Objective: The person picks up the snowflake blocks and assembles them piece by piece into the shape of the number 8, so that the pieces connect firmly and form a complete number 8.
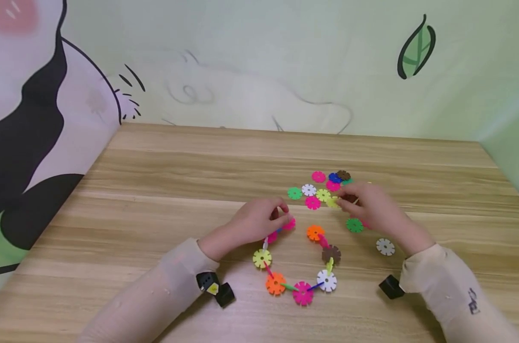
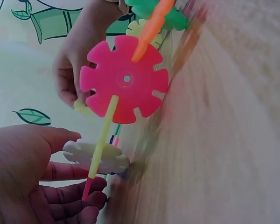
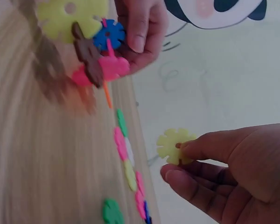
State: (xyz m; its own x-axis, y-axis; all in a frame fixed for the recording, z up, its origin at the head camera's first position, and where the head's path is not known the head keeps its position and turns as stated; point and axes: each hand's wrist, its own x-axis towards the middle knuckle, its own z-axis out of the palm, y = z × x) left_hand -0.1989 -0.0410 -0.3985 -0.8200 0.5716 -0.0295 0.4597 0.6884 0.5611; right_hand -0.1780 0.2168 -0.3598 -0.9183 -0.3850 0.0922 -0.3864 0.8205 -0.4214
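A curved chain of notched plastic interlocking discs lies on the table, with a yellow disc (image 1: 262, 258), an orange disc (image 1: 276, 284) and a white disc (image 1: 326, 281) among its links. At the chain's left end, my left hand (image 1: 259, 220) pinches a pink disc (image 1: 289, 224) between thumb and fingers. My right hand (image 1: 378, 209) is raised near the loose discs and grips a yellow disc (image 3: 170, 145) by its edge with thumb and fingertip. An orange disc (image 1: 315, 232) forms the chain's other end, a short gap from the left hand.
Loose discs lie behind the chain, including a green disc (image 1: 294, 193), a pink disc (image 1: 319, 176) and a brown disc (image 1: 343, 175). Another green disc (image 1: 354, 225) and a white disc (image 1: 385, 247) sit by the right forearm. A painted wall (image 1: 250, 71) borders the wooden table (image 1: 156, 166).
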